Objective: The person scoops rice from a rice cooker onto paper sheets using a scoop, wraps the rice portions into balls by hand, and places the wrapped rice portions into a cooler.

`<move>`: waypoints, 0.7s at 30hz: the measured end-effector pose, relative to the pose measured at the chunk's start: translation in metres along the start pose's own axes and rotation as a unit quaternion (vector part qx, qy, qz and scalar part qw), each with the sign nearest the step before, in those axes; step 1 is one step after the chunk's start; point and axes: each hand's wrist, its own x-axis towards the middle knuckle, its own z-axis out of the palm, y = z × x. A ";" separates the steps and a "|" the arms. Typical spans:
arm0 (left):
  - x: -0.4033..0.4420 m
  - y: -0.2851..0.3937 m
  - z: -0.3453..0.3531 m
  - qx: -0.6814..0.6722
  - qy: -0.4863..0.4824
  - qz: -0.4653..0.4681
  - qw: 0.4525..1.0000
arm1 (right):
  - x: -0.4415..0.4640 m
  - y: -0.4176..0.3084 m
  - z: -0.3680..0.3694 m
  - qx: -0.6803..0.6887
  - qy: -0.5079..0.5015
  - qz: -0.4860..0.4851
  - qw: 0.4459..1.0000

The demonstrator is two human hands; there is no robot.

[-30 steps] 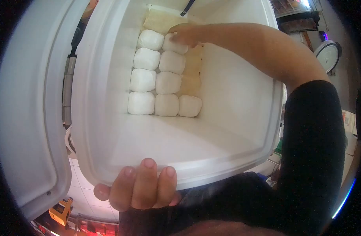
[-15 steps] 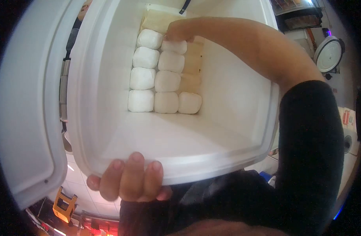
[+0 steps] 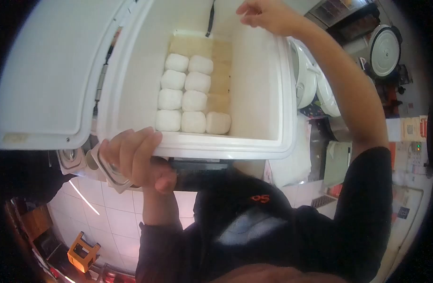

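Nine white rounded pieces (image 3: 194, 100) sit close together in the white box (image 3: 288, 137), tucked along its left wall (image 3: 134, 85), seemingly to brace one another, and I see bare tan liner (image 3: 220, 70) to their right and beyond. The left hand (image 3: 134, 153) grips the near rim (image 3: 226, 147), likely steadying the box beside its open lid (image 3: 51, 70); the right hand (image 3: 266, 16), fingers loosely parted with nothing visible in them, hangs over the right wall (image 3: 261, 94), well apart from the pieces.

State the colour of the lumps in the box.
The lumps are white; best seen in the head view.
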 end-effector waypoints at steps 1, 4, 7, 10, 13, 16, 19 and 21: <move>0.001 0.001 -0.001 -0.021 -0.006 -0.013 1.000 | 0.004 -0.003 0.001 0.024 -0.047 0.040 0.998; -0.002 -0.001 -0.003 -0.031 -0.009 -0.015 0.999 | 0.046 -0.005 0.028 -0.088 -0.119 -0.022 0.989; -0.003 -0.003 -0.004 -0.023 -0.016 -0.011 1.000 | 0.115 0.014 0.089 -0.188 -0.196 -0.066 0.960; -0.012 -0.007 -0.004 -0.021 -0.012 -0.018 1.000 | 0.161 0.051 0.161 -0.330 -0.308 -0.085 0.888; -0.016 -0.010 -0.001 -0.012 -0.005 -0.030 0.999 | 0.158 0.081 0.202 -0.291 -0.325 -0.060 0.898; -0.013 -0.008 -0.011 0.005 -0.048 -0.015 0.999 | 0.155 0.103 0.225 -0.267 -0.314 0.008 0.911; -0.022 -0.011 -0.012 0.013 -0.055 0.000 0.998 | 0.148 0.131 0.242 -0.224 -0.286 0.009 0.932; -0.025 -0.016 -0.009 0.003 -0.057 0.010 0.998 | 0.136 0.131 0.247 -0.198 -0.291 0.020 0.936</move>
